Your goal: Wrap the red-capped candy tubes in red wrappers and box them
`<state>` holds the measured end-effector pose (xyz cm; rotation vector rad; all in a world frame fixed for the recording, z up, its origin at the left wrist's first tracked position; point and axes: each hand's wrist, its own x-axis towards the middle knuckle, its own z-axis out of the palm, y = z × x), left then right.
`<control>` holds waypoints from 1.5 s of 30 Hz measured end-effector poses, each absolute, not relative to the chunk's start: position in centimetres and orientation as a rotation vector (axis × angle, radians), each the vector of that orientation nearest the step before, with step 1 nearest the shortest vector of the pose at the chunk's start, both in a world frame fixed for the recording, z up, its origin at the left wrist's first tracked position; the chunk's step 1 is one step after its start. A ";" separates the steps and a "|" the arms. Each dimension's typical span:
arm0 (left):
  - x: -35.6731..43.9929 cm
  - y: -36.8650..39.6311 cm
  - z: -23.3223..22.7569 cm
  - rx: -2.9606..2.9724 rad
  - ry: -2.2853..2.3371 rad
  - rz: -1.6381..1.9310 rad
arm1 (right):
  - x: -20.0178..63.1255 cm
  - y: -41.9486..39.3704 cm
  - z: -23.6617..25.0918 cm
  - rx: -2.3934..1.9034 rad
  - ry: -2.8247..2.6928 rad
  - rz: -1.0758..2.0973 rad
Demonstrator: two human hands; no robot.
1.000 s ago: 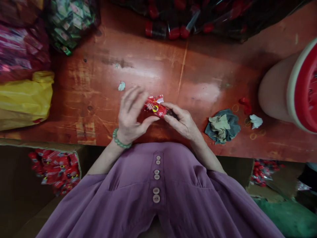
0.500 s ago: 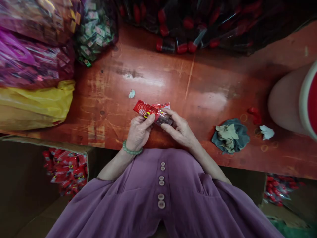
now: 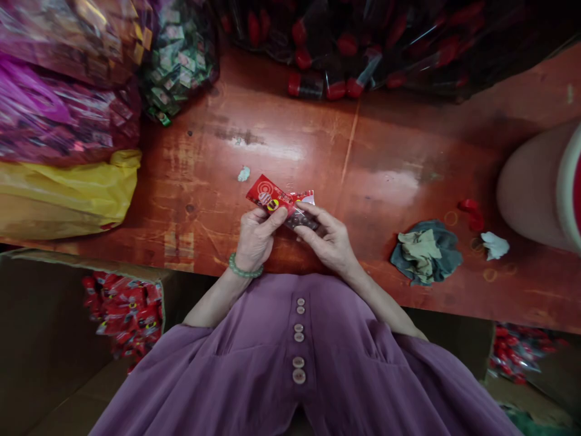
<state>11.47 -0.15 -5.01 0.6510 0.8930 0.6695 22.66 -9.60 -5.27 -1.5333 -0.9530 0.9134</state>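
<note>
We curl our left hand (image 3: 255, 237) narrowly, thumb pinching the red sachet (image 3: 278, 203) from below | our right hand (image 3: 327, 237) closes its fingertips (image 3: 303, 209) on the sachet's clear end with dark contents | sachet sits between both sets of fingers, above the red table (image 3: 372, 175) | crumpled cloth (image 3: 425, 251) lies well right of our right fingers

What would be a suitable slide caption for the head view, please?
Both hands, left hand and right hand, hold a red packet over a worn red table.

Left hand (image 3: 255, 237) has closed on the red packet (image 3: 278, 202) (seemingly pinching it).
</note>
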 end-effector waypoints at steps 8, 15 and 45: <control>11.3 -0.1 -5.2 0.653 0.863 0.697 | 22.8 -9.3 -5.3 -1.566 -1.198 0.664; 11.5 0.2 -5.4 0.684 0.875 0.702 | 22.1 -9.3 -5.6 -1.541 -0.940 0.935; 10.4 -0.2 -5.5 0.666 0.835 0.702 | 22.4 -9.0 -6.3 -1.365 -0.772 1.135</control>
